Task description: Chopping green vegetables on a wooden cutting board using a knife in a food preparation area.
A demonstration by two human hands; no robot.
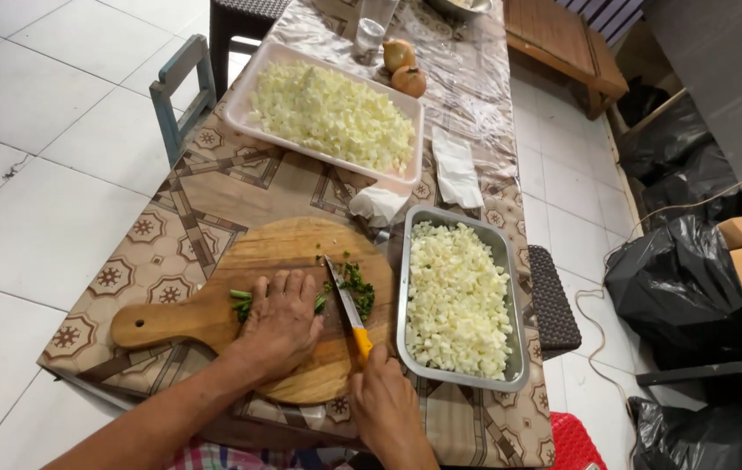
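Observation:
My left hand (279,318) lies flat on a bunch of green herbs (241,302), pressing it onto a round wooden cutting board (275,244) with a handle to the left. My right hand (384,405) grips the yellow handle of a knife (346,303). Its blade points away from me and rests on the board just right of my left fingers. A small pile of chopped greens (359,285) lies beside the blade on its right.
A metal tray (505,261) of diced white pieces stands right of the board. Behind it sit crumpled tissue (377,204), a napkin (455,170), a white tray (245,91) of diced pieces, two onions (404,68) and a glass (371,33). Black bags (675,278) lie on the floor at right.

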